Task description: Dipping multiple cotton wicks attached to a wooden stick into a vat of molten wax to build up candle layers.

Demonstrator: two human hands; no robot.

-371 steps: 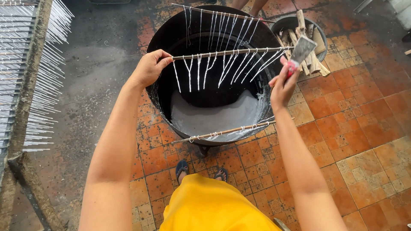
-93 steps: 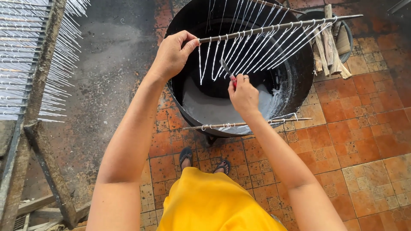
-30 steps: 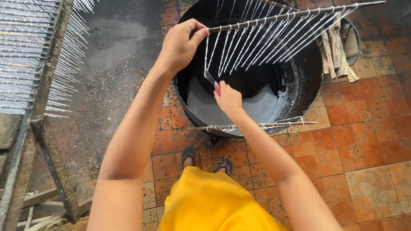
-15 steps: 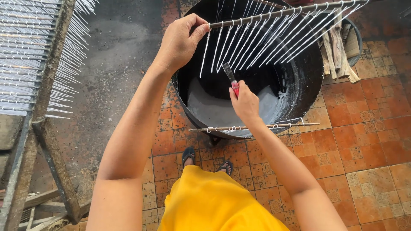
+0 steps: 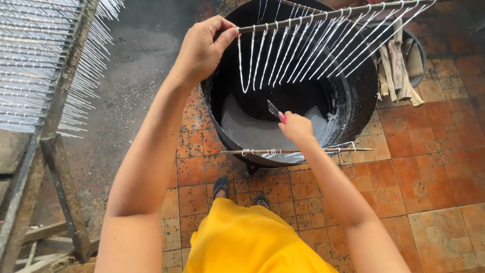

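Two closed grips: left hand (image 5: 202, 50) clamps rod (image 5: 323, 12), right hand (image 5: 298, 129) small blade (image 5: 273, 108).

drying rack (image 5: 45, 76), firewood bucket (image 5: 404, 65), tiled floor (image 5: 429, 167)

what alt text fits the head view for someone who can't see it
A left hand holds a rod of hanging white candles over a black pot of pale wax, while the right hand holds a small blade beneath them. Another rod lies across the rim.
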